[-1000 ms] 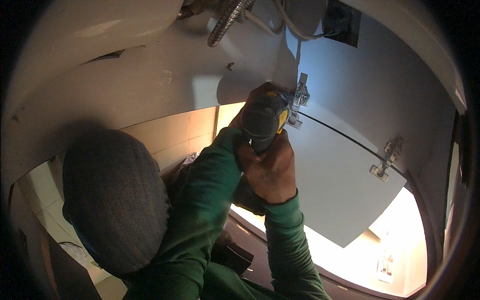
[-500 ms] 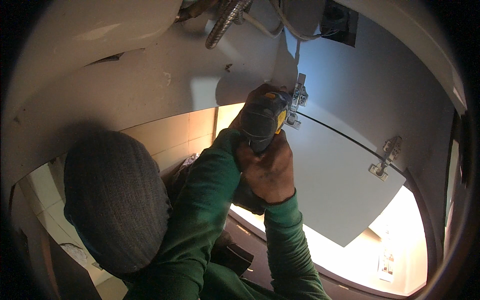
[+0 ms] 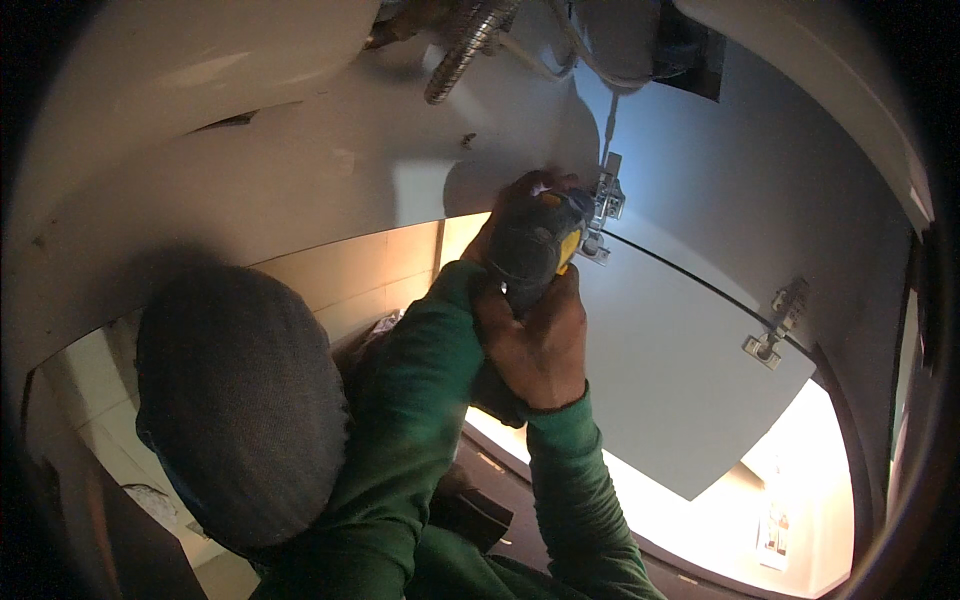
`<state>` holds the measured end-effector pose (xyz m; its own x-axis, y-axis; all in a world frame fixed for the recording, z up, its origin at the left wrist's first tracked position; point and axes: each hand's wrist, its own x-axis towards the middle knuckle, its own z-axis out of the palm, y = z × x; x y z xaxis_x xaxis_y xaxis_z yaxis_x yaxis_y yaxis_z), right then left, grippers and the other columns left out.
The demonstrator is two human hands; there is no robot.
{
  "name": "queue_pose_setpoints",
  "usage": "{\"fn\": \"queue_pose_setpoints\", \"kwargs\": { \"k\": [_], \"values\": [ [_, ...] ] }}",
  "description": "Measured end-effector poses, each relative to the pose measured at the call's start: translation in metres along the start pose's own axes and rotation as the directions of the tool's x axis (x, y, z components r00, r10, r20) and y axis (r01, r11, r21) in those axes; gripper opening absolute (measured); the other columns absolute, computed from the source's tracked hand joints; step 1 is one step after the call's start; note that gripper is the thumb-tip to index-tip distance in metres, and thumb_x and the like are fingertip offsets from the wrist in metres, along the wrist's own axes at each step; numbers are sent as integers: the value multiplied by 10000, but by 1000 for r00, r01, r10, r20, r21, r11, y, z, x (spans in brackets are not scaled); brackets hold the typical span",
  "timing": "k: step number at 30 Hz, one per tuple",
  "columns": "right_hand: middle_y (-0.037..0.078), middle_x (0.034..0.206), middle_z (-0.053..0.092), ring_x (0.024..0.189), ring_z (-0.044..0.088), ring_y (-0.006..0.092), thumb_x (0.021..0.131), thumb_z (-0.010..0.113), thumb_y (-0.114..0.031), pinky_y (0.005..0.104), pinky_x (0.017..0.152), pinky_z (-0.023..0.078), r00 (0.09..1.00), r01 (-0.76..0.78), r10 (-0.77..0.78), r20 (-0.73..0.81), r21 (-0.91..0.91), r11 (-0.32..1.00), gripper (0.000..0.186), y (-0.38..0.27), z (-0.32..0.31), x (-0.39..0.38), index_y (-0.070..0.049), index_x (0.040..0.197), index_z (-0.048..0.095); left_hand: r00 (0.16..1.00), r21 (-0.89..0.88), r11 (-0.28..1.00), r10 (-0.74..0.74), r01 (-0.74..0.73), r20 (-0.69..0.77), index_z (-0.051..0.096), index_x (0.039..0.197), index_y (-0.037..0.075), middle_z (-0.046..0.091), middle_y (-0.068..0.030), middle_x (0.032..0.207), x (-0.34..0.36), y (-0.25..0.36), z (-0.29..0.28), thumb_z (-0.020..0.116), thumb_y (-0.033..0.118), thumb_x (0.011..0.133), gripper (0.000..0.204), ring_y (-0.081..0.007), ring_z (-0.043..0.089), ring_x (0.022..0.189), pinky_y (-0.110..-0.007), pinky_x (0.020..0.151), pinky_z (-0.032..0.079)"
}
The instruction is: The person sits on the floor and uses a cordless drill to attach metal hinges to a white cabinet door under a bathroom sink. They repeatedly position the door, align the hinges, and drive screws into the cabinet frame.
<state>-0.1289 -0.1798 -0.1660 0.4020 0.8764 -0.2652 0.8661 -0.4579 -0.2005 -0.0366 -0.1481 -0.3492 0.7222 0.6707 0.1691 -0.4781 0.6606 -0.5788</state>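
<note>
Grey wall [image 3: 770, 180] sits behind the left hinge [image 3: 611, 196] — just left of it, the right hand [image 3: 545, 345] grips the drill [image 3: 527, 245]; how the left hand [image 3: 512, 200] holds, I can't tell. Maybe it's screwing — next, stay steady

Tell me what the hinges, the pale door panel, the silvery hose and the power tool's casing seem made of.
Hinges: metal, probably plated steel, with a silvery sheen.
Door panel: perhaps laminated or painted board; its face is flat, pale and grainless.
Hose: apparently metal outside, shiny and ridged.
Power tool casing: likely plastic, moulded-looking, dull black with yellow.
</note>
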Motion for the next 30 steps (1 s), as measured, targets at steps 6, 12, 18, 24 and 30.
{"fn": "queue_pose_setpoints", "kwargs": {
  "k": [6, 12, 18, 24, 30],
  "values": [
    [218, 918, 668, 867, 679, 372, 834, 675, -142, 419, 747, 550, 994, -33, 18, 110, 139, 990, 465, -20, -6, -31, 27, 1185, 420, 992, 599, 799, 104, -40, -73, 523, 1356, 77, 522, -111, 1400, 11, 30, 19, 537, 233, 985, 403, -268, 547, 1227, -361, 1023, 405],
    [86, 1063, 635, 955, 615, 194, 844, 672, -109, 333, 852, 506, 959, -272, 233, 162, 299, 914, 387, 2, -65, -77, 8, 1194, 555, 896, 826, 536, 434, -174, -93, 538, 1332, 89, 586, -125, 1295, 5, -10, 54, 559, 117, 979, 355, -248, 605, 1134, -349, 983, 454],
    [94, 1065, 652, 928, 616, 200, 875, 694, -270, 348, 855, 483, 965, -102, 203, 167, -474, 875, 437, -36, -160, -66, 6, 1189, 568, 587, 968, 136, 809, -212, 15, 665, 1119, 47, 698, -165, 1047, 22, -44, 59, 607, 52, 907, 220, -300, 674, 983, -384, 848, 534],
    [125, 1192, 615, 1008, 619, 226, 888, 677, -209, 361, 897, 501, 818, 538, 41, 574, -788, 299, 436, -31, -214, -18, -44, 1267, 538, 534, 993, -113, 839, -22, 107, 707, 1077, 85, 715, -136, 1000, 14, -37, 45, 634, 40, 880, 215, -306, 684, 935, -411, 825, 541],
    [171, 1242, 576, 1029, 638, 271, 900, 656, -111, 386, 872, 550, 676, 729, 51, 735, -677, 101, 434, -75, -172, 52, -78, 1307, 510, 591, 980, 94, 806, -175, 28, 713, 1021, 50, 690, -140, 1033, 20, -37, 48, 681, 21, 826, 200, -286, 673, 898, -374, 821, 547]
  ]
}}
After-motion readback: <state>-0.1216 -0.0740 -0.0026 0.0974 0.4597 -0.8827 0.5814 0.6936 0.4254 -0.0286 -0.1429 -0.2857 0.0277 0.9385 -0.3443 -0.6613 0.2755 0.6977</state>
